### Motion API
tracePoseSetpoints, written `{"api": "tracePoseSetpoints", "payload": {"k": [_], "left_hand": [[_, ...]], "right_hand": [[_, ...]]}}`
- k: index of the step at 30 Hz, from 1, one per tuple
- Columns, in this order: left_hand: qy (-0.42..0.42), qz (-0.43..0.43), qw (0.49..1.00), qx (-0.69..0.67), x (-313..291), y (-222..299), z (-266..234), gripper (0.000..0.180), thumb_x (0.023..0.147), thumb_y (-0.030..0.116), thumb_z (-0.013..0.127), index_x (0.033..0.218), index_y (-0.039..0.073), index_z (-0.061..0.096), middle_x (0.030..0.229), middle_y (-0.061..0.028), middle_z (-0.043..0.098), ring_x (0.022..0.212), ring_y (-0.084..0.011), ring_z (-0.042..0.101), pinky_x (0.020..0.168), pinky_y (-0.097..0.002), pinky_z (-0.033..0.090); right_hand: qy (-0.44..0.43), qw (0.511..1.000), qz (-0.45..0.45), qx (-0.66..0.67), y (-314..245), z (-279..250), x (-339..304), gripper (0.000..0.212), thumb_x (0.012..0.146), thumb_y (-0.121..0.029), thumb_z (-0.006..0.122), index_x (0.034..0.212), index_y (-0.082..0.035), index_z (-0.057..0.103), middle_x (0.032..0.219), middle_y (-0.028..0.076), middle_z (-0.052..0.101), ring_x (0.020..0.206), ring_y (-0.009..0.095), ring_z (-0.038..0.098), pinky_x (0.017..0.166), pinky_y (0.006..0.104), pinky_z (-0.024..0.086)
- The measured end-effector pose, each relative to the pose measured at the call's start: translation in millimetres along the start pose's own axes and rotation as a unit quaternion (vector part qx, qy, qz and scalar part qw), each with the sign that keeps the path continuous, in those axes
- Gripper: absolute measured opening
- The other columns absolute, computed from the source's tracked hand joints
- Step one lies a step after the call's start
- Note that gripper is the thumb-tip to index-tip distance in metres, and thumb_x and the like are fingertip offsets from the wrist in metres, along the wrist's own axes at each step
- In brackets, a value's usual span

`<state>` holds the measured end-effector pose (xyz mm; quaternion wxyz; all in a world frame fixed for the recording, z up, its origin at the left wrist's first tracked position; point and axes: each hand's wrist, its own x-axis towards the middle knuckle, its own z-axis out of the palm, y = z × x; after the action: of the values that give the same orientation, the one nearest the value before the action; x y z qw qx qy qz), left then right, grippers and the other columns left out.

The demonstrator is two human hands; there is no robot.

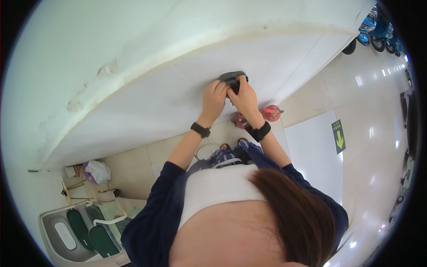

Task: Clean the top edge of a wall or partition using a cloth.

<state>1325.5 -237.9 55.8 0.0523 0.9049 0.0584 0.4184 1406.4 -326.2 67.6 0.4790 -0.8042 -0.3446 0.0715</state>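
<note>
In front of the white panel [178, 95], both my hands are closed round a small dark grey and black object [234, 76]; its kind I cannot make out. My left hand [214, 97] grips its left side with bent fingers. On the other side my right hand [244, 99] has fingers wrapped over the right edge, thumb toward the middle. The palms hide its lower part. A black band [200, 129] circles my left wrist, and another black band with a dark block [259, 132] sits on my right wrist.
Two red fire extinguishers [272, 113] stand on the tiled floor just beyond my right wrist. A floor sign with an arrow [339, 136] lies to the right. Lower left are a white plastic bag [97, 171] and a grey-green tub [66, 233]. Blue wheeled vehicles [378, 33] stand far right.
</note>
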Motion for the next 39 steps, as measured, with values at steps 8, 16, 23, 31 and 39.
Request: {"api": "tracePoseSetpoints", "payload": {"k": [8, 16, 23, 31, 39], "left_hand": [[0.053, 0.002, 0.998, 0.031, 50, 6, -33, 0.022, 0.058, 0.001, 0.057, 0.080, 0.003, 0.056, 0.088, -0.0072, 0.054, 0.087, -0.0258, 0.048, 0.070, -0.0357, 0.040], [0.024, -0.031, 0.999, 0.002, 22, 4, -6, 0.021, 0.058, 0.000, 0.056, 0.078, 0.002, 0.055, 0.086, -0.0065, 0.054, 0.088, -0.0255, 0.048, 0.070, -0.0356, 0.040], [0.052, -0.034, 0.998, 0.026, 65, 12, -43, 0.022, 0.057, 0.000, 0.055, 0.078, 0.004, 0.055, 0.085, -0.0055, 0.053, 0.087, -0.0254, 0.048, 0.070, -0.0351, 0.039], [-0.025, -0.031, 0.999, 0.026, 25, 3, -7, 0.019, 0.059, 0.005, 0.058, 0.077, 0.003, 0.054, 0.085, -0.0076, 0.054, 0.088, -0.0267, 0.049, 0.071, -0.0364, 0.039], [0.041, -0.015, 0.995, 0.090, 42, 11, -26, 0.017, 0.062, 0.005, 0.053, 0.079, 0.002, 0.052, 0.085, -0.0072, 0.052, 0.088, -0.0237, 0.049, 0.071, -0.0365, 0.039]], "right_hand": [[0.017, 0.999, -0.030, 0.013, -61, -36, 20, 0.032, 0.067, -0.022, 0.055, 0.090, -0.002, 0.044, 0.064, 0.018, 0.055, 0.061, 0.036, 0.054, 0.053, 0.0394, 0.043], [-0.005, 0.999, 0.015, 0.038, -29, -19, 19, 0.030, 0.067, -0.022, 0.055, 0.085, 0.000, 0.044, 0.064, 0.019, 0.055, 0.060, 0.036, 0.053, 0.054, 0.0391, 0.042], [-0.027, 1.000, 0.001, 0.010, -82, -53, 28, 0.035, 0.068, -0.025, 0.054, 0.091, 0.000, 0.045, 0.069, 0.020, 0.057, 0.066, 0.035, 0.056, 0.059, 0.0389, 0.045], [-0.068, 0.992, 0.083, 0.059, -27, -14, 21, 0.032, 0.070, -0.020, 0.049, 0.091, 0.002, 0.041, 0.068, 0.025, 0.054, 0.065, 0.041, 0.052, 0.058, 0.0441, 0.042], [-0.008, 0.998, 0.039, 0.046, -58, -25, 20, 0.026, 0.069, -0.016, 0.047, 0.088, 0.001, 0.040, 0.060, 0.023, 0.054, 0.057, 0.039, 0.053, 0.054, 0.0449, 0.042]]}}
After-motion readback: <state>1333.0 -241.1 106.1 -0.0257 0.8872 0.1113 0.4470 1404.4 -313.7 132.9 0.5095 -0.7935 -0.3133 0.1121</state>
